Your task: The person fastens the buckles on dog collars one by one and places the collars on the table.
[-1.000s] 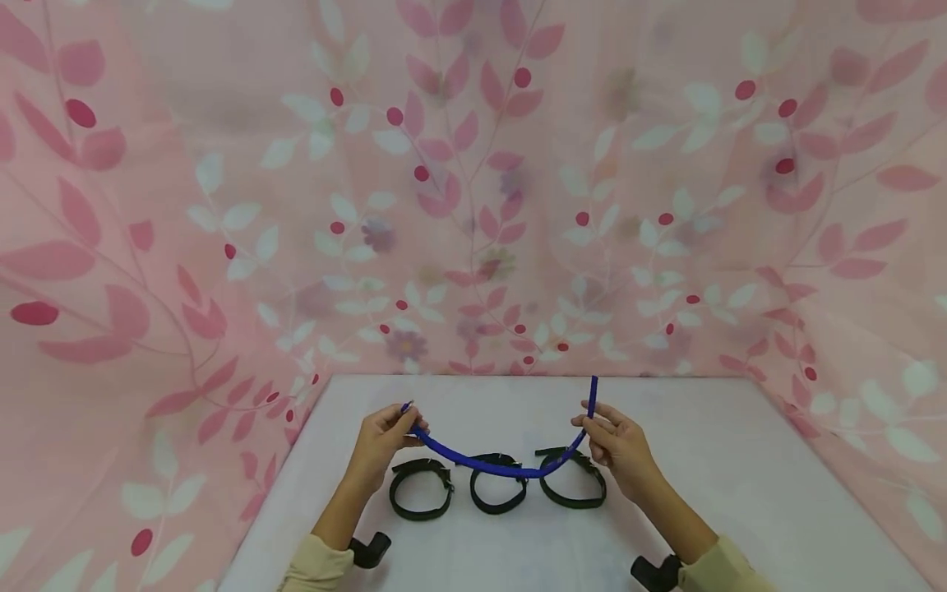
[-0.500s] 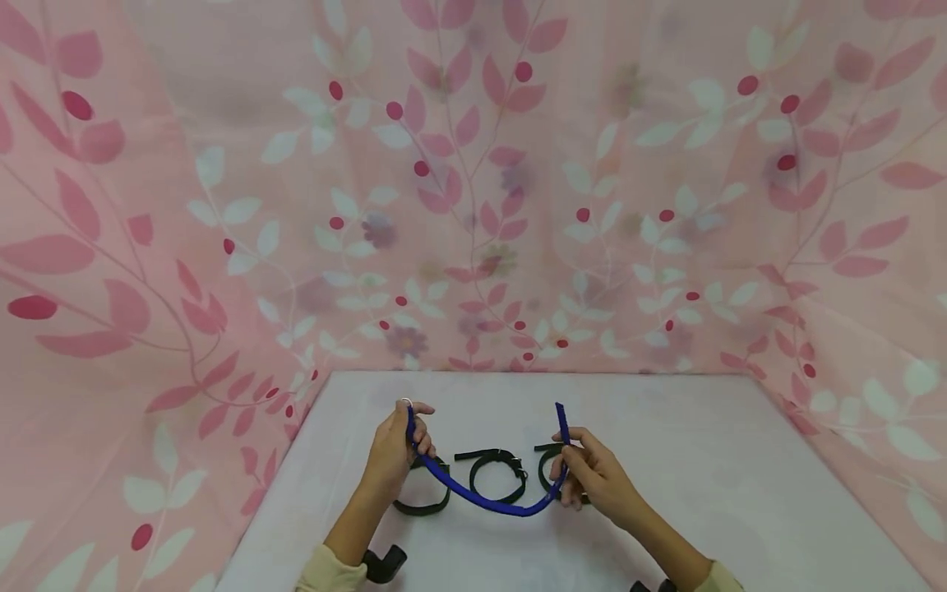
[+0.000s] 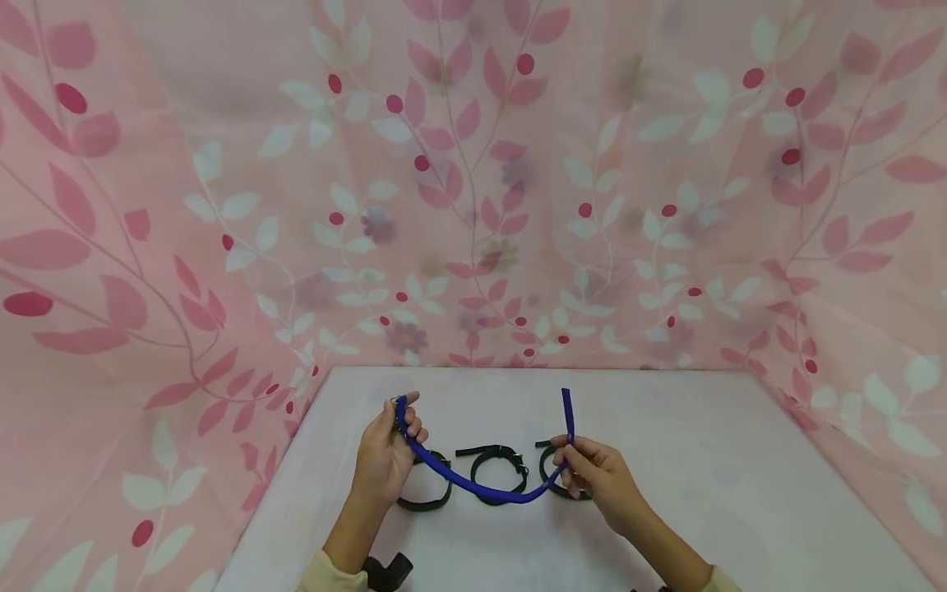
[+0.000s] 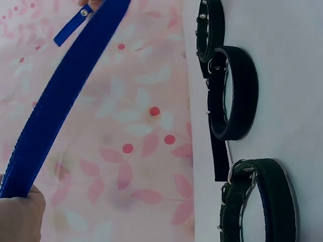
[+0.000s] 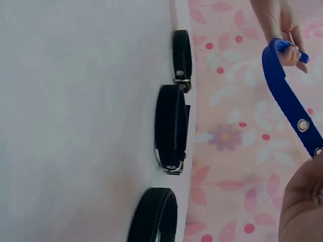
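A blue collar (image 3: pixel 497 496), a strap with metal eyelets, hangs unbuckled in a sagging curve between my hands above the table. My left hand (image 3: pixel 382 460) holds its buckle end, where a bit of metal shows at the fingertips. The other end is pinched by my right hand (image 3: pixel 598 477), and its tip sticks up past the fingers. In the right wrist view the blue strap (image 5: pixel 285 93) shows its eyelets close to my right hand. Behind it on the table, three dark buckled collars stand in a row: left (image 3: pixel 425 506), middle (image 3: pixel 525 477) and right (image 3: pixel 543 469), partly covered by my hands and the strap.
The white table (image 3: pixel 473 551) carries the dark collars near its middle. Pink leaf-patterned cloth (image 3: pixel 473 205) rises behind the table and along both sides. A black wrist device (image 3: pixel 388 571) shows below my left hand.
My hands have come closer together, mainly my right hand moving left and lower, so the blue collar sags deeper. My left hand has turned, showing more of its palm side.
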Demonstrator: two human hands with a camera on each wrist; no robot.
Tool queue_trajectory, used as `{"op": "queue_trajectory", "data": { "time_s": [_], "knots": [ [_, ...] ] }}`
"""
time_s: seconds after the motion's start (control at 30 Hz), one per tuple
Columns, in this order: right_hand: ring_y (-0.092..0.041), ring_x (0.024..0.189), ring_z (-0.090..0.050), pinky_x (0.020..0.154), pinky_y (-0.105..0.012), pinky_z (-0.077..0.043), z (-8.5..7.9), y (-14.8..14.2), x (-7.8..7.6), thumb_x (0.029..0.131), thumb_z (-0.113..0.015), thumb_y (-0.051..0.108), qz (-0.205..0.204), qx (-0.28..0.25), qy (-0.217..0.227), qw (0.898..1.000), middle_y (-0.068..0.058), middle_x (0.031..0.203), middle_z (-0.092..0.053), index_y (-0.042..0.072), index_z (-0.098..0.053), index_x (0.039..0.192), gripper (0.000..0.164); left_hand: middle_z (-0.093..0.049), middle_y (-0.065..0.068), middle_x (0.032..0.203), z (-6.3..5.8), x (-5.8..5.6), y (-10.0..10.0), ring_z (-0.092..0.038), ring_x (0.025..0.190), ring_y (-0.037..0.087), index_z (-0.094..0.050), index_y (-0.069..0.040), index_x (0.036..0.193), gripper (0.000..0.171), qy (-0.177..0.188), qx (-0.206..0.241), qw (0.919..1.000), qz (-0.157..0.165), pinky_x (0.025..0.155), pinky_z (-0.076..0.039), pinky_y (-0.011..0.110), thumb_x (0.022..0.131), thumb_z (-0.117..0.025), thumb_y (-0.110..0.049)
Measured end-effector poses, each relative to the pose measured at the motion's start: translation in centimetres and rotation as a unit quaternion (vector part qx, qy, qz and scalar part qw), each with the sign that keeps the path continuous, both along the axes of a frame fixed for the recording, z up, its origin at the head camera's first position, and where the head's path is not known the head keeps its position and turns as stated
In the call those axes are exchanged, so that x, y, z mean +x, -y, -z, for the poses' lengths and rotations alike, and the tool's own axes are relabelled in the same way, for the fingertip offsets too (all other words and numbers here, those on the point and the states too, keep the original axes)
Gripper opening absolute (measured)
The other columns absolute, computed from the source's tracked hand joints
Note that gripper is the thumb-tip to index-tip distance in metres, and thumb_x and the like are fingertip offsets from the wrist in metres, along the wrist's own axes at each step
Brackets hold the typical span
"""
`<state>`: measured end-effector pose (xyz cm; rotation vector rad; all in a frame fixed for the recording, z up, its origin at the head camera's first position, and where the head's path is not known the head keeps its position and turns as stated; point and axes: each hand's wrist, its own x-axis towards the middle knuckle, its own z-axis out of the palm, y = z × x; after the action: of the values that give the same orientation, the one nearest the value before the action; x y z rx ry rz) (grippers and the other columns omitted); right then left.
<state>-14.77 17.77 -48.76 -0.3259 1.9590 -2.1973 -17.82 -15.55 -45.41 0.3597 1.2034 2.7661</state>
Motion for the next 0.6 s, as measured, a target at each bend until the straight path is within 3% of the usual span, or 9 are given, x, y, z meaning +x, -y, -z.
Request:
{"op": "queue_trajectory", "data": {
  "time_s": [0.1,0.17,0.27,0.33,0.43,0.6],
  "knots": [
    [-0.009,0.073,-0.056,0.063,-0.022,-0.049,-0.2,0.3,0.3,0.103,-0.052,0.027,0.025,0.03,-0.016,0.999,0.0,0.088,-0.068,-0.002,-0.057,0.117,0.032,-0.048,-0.001,0.088,0.4,0.5,-0.5,-0.045,0.076,0.01,-0.057,-0.006,0.12,0.037,0.013,-0.029,0.9992,-0.025,0.07,-0.042,0.024,0.107,-0.036,-0.034],
    [-0.011,0.079,-0.061,0.072,-0.025,-0.054,-0.2,0.5,0.5,0.105,-0.05,0.028,0.025,0.042,-0.028,0.998,-0.002,0.086,-0.067,-0.001,-0.056,0.116,0.031,-0.048,-0.001,0.088,0.7,0.9,-0.9,-0.045,0.075,0.01,-0.057,-0.006,0.119,0.035,0.019,-0.052,0.9979,-0.035,0.068,-0.043,0.024,0.106,-0.041,-0.034],
    [-0.014,0.079,-0.066,0.077,-0.032,-0.057,-0.5,0.7,0.6,0.106,-0.045,0.027,0.014,0.02,-0.033,0.999,-0.002,0.08,-0.06,0.001,-0.051,0.117,0.029,-0.047,-0.001,0.086,1.0,1.3,-1.4,-0.048,0.073,0.01,-0.054,-0.004,0.12,0.037,0.016,-0.09,0.9952,-0.034,0.068,-0.046,0.024,0.105,-0.042,-0.036],
    [-0.013,0.067,-0.062,0.069,-0.03,-0.057,-0.9,0.7,0.5,0.107,-0.043,0.028,0.011,-0.016,-0.031,0.999,-0.001,0.075,-0.053,0.002,-0.049,0.117,0.029,-0.048,-0.001,0.085,1.1,1.4,-1.7,-0.05,0.071,0.01,-0.052,-0.002,0.121,0.038,0.012,-0.111,0.9932,-0.033,0.068,-0.049,0.025,0.105,-0.042,-0.036],
    [-0.011,0.053,-0.044,0.055,-0.024,-0.049,-1.6,0.5,0.2,0.108,-0.041,0.028,0.013,-0.05,-0.043,0.998,0.001,0.069,-0.041,0.003,-0.052,0.117,0.029,-0.049,-0.001,0.083,0.9,1.4,-2.0,-0.055,0.069,0.01,-0.051,-0.001,0.122,0.041,0.002,-0.136,0.9903,-0.027,0.074,-0.055,0.028,0.105,-0.044,-0.037],
    [-0.024,0.05,-0.025,0.041,-0.028,-0.03,-2.3,0.6,0.1,0.106,-0.046,0.019,0.009,-0.047,-0.079,0.996,-0.008,0.062,-0.033,0.007,-0.063,0.111,0.021,-0.05,-0.001,0.081,0.6,1.6,-2.2,-0.058,0.066,0.009,-0.053,0.001,0.124,0.047,-0.011,-0.171,0.9852,-0.003,0.082,-0.059,0.035,0.102,-0.051,-0.04]
  ]
}}
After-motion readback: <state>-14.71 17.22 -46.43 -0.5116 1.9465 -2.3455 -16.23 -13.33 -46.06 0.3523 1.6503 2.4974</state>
